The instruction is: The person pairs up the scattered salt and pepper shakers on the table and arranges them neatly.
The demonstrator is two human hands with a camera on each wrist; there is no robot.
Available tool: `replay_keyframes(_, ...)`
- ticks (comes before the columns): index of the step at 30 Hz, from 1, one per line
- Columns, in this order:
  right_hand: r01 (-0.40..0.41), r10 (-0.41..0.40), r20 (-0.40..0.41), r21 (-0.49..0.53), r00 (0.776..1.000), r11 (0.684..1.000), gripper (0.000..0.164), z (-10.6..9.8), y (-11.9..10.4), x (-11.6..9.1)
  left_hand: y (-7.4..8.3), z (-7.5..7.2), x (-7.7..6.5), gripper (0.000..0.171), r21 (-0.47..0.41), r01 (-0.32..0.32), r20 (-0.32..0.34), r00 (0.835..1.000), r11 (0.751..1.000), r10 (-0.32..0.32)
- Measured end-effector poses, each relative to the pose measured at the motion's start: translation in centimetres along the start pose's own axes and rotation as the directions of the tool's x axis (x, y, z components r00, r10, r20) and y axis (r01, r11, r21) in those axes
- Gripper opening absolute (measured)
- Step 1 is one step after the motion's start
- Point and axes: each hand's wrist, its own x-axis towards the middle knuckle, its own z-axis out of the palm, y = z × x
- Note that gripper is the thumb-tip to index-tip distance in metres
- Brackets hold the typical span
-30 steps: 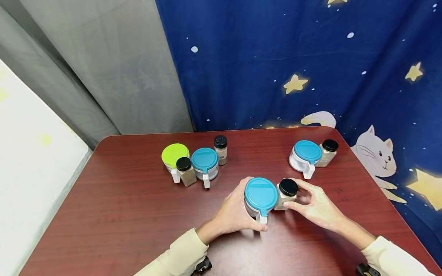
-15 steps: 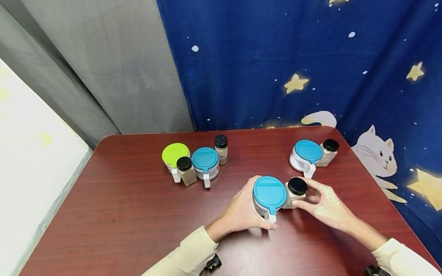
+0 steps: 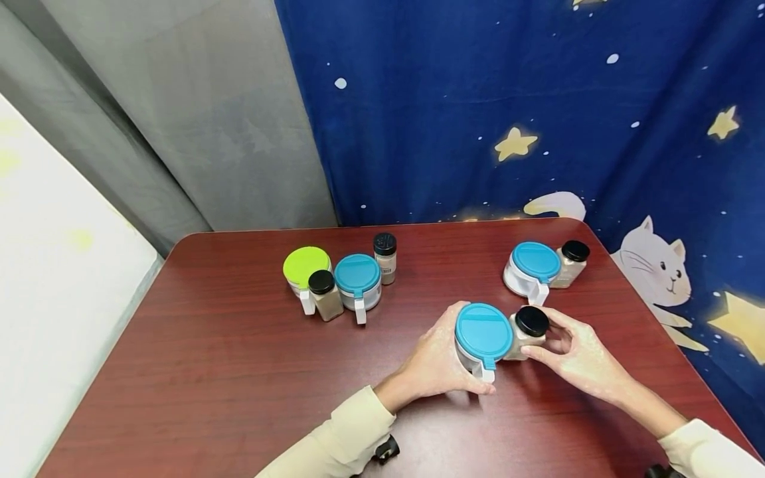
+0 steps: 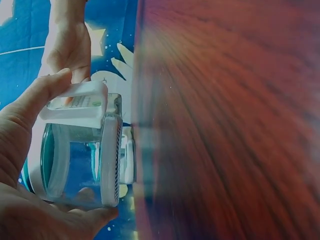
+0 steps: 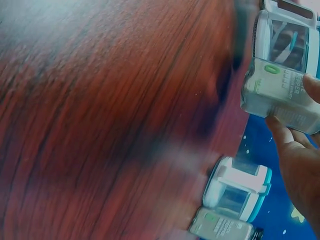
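My left hand (image 3: 445, 355) grips a clear seasoning jar (image 3: 483, 332) with a blue lid, its thumb at the white handle (image 4: 82, 105). My right hand (image 3: 588, 358) pinches a square spice bottle (image 3: 530, 332) with a black cap between thumb and fingers. Upright, jar and bottle are held side by side, close over the table. In the right wrist view green and dark print shows on the bottle's label (image 5: 275, 82). Just behind them stand a second blue-lidded jar (image 3: 534, 265) and a second black-capped bottle (image 3: 570, 264).
At the left of the reddish-brown table (image 3: 239, 385) stand a green-lidded jar (image 3: 306, 265), a black-capped bottle (image 3: 325, 295), a blue-lidded jar (image 3: 358, 279) and a round black-capped shaker (image 3: 385, 257). Behind the far edge hang a grey curtain (image 3: 227, 119) and a blue one (image 3: 418, 133).
Both hands have moved to the right together, carrying the blue-lidded jar and the spice bottle side by side nearer the pair at the back right. The grips look the same.
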Motion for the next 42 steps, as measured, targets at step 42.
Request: replay_keyframes(42, 0.035, -0.042, -0.076, -0.085, 0.996, 0.996, 0.065, -4.3, 2.4, -1.0, 1.3, 4.6, 4.6, 0.113, 0.115, 0.040, -0.014, 0.999, 0.993, -0.039)
